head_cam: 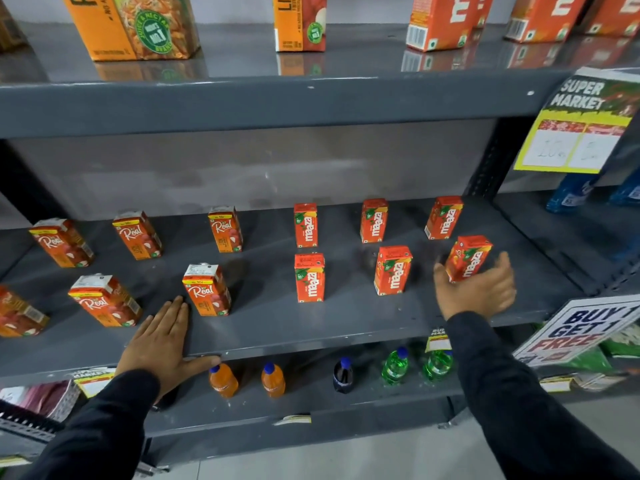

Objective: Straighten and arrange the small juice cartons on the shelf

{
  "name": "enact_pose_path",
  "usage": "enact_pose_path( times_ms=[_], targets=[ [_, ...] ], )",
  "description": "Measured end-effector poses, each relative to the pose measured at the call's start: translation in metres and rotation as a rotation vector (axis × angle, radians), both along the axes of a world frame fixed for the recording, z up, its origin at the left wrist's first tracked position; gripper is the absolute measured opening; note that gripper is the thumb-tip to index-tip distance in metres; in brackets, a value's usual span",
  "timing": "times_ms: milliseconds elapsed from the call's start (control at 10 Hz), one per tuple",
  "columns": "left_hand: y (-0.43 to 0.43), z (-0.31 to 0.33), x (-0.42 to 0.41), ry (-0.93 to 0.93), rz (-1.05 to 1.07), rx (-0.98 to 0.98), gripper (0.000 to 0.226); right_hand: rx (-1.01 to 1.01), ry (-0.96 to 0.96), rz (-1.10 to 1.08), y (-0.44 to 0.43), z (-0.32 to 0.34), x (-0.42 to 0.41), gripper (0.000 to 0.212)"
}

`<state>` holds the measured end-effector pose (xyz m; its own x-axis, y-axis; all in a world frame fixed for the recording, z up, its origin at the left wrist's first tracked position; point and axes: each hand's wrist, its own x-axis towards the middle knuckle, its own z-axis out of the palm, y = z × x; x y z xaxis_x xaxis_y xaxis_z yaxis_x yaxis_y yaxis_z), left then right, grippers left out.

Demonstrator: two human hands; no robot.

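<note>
Small juice cartons stand in two loose rows on the grey middle shelf [346, 327]. Several red-orange "Real" cartons fill the left half, among them a front one [207, 289] and another [104, 301] further left. Several orange "Maaza" cartons fill the right half, such as the front middle one [309, 278] and its neighbour [392, 270]. The front right Maaza carton [468, 258] leans slightly. My right hand [476, 289] is spread open just in front of that carton, fingers on either side, not gripping it. My left hand [162, 341] lies flat on the shelf's front edge beside the front Real carton.
Large juice cartons [138, 26] stand on the shelf above. Small soda bottles [273, 379] sit on the shelf below. A "Super Market" price sign [581, 123] hangs at the upper right and a "Buy 1 Get 1 Free" sign [585, 329] at the right edge.
</note>
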<state>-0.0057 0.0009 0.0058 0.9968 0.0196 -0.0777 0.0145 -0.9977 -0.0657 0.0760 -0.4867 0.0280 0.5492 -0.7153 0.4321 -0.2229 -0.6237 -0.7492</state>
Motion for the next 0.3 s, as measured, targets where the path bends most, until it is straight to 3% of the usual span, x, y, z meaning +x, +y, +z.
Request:
enact_pose_path(
  times_ms=[100, 200, 300],
  targets=[
    [-0.001, 0.000, 0.002, 0.022, 0.014, 0.014, 0.139, 0.073, 0.319, 0.114, -0.028, -0.002, 0.005, 0.096],
    [-0.002, 0.002, 0.003, 0.054, 0.035, 0.033, 0.137, 0.032, 0.328, 0.110, -0.029, -0.007, 0.005, 0.082],
    [-0.005, 0.002, 0.001, 0.061, 0.075, 0.033, 0.134, 0.018, 0.309, 0.071, -0.026, -0.013, 0.003, 0.088]
  ],
)
